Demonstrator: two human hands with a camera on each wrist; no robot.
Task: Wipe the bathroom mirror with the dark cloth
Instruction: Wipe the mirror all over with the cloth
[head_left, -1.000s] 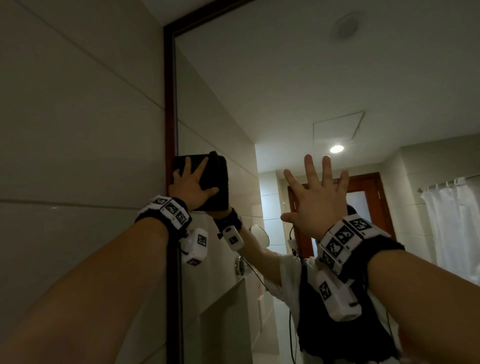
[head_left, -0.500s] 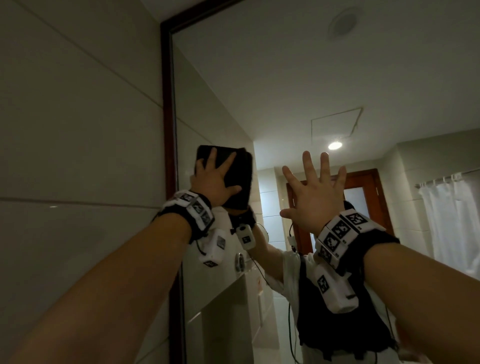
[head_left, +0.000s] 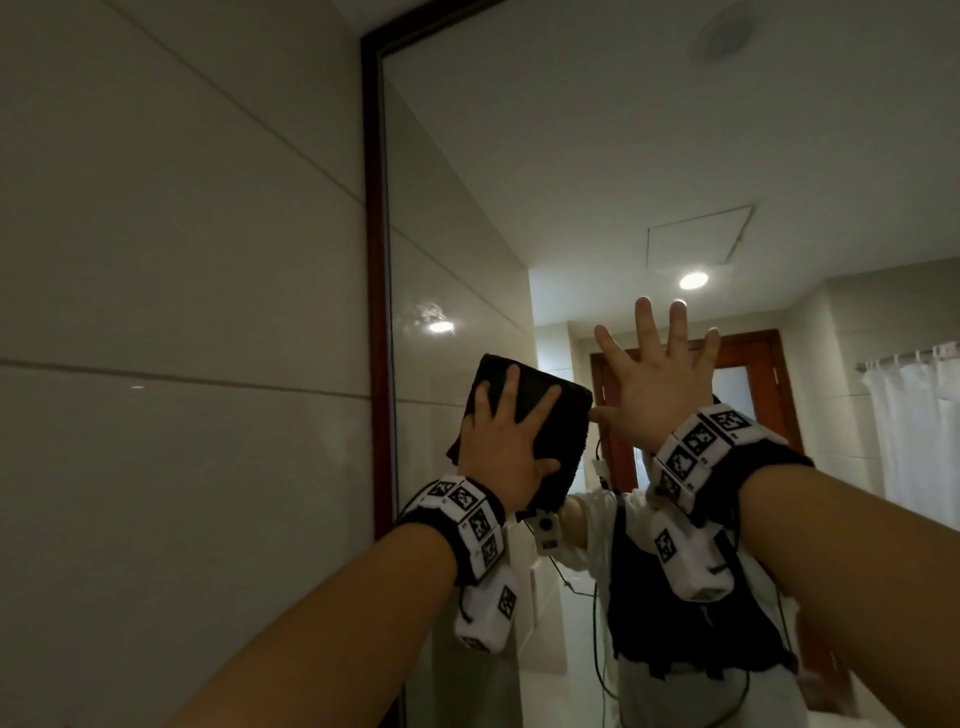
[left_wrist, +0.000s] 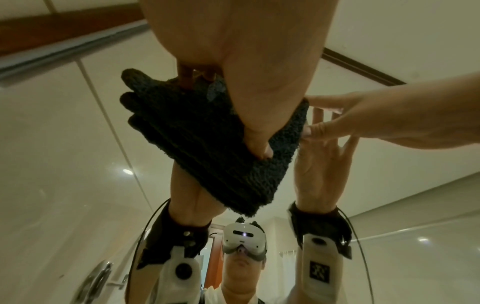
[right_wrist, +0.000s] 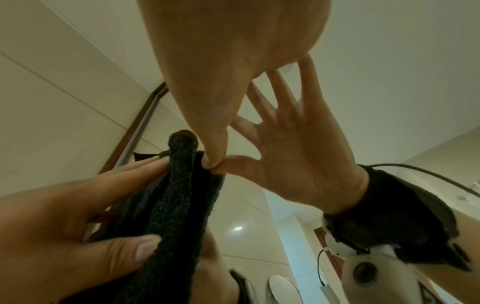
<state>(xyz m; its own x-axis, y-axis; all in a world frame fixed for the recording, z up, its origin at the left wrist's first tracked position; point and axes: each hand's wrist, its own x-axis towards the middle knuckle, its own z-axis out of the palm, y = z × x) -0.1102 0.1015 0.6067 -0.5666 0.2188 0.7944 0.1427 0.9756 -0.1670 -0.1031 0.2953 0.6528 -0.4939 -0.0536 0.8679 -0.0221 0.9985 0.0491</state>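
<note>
The dark cloth (head_left: 553, 415), folded and tilted, lies flat against the mirror (head_left: 571, 156). My left hand (head_left: 506, 447) presses it to the glass with fingers spread and straight. In the left wrist view the cloth (left_wrist: 207, 148) sits under my palm, thumb resting on it. My right hand (head_left: 657, 384) lies flat on the bare glass just right of the cloth, fingers fanned out, holding nothing. Its thumb tip touches the cloth's right edge (right_wrist: 187, 185) in the right wrist view.
The mirror's dark wooden frame (head_left: 375, 260) runs vertically left of the cloth, with a pale tiled wall (head_left: 182, 260) beyond it. A smudge (head_left: 434, 317) shows on the glass above the cloth. The reflection holds me, a wooden door, a white shower curtain (head_left: 919, 431) and a ceiling light.
My left hand has slid the cloth rightward and slightly down, away from the frame until it meets my right thumb. The right hand has stayed flat on the glass.
</note>
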